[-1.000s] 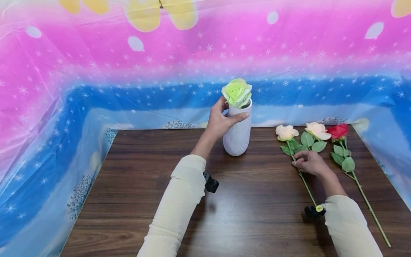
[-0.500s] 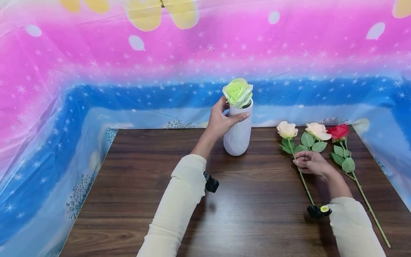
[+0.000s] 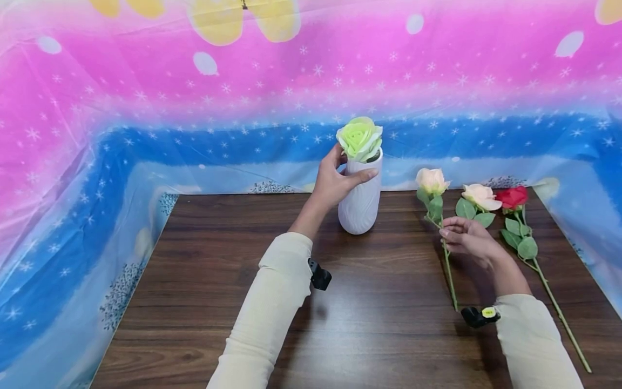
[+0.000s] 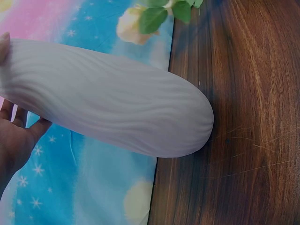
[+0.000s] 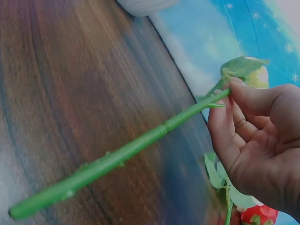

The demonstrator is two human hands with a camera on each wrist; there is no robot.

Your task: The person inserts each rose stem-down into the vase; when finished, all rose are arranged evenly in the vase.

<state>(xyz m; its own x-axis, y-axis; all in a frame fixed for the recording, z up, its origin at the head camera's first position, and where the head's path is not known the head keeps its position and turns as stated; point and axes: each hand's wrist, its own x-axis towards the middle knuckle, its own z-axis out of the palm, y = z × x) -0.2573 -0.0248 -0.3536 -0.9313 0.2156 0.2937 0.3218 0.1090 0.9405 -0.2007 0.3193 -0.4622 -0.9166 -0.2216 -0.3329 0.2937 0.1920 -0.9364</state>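
Note:
A white ridged vase (image 3: 359, 202) stands upright near the table's back edge, with a green rose (image 3: 360, 139) in its mouth. My left hand (image 3: 332, 181) grips the vase near its rim, thumb across the front; the left wrist view shows the vase's side (image 4: 112, 101) up close. My right hand (image 3: 468, 243) pinches the stem of a pale peach rose (image 3: 432, 182) between thumb and fingers. In the right wrist view that green stem (image 5: 126, 150) slants across, its cut end at lower left and its bloom partly hidden behind the hand.
To the right of my right hand lie another pale peach rose (image 3: 481, 196) and a red rose (image 3: 512, 198) with a long stem. The dark wooden table (image 3: 233, 259) meets a pink and blue printed cloth (image 3: 218, 102) at its back and sides.
My right hand has lifted the pale peach rose; its bloom has risen and its stem stands more upright. The left hand and the vase hold still.

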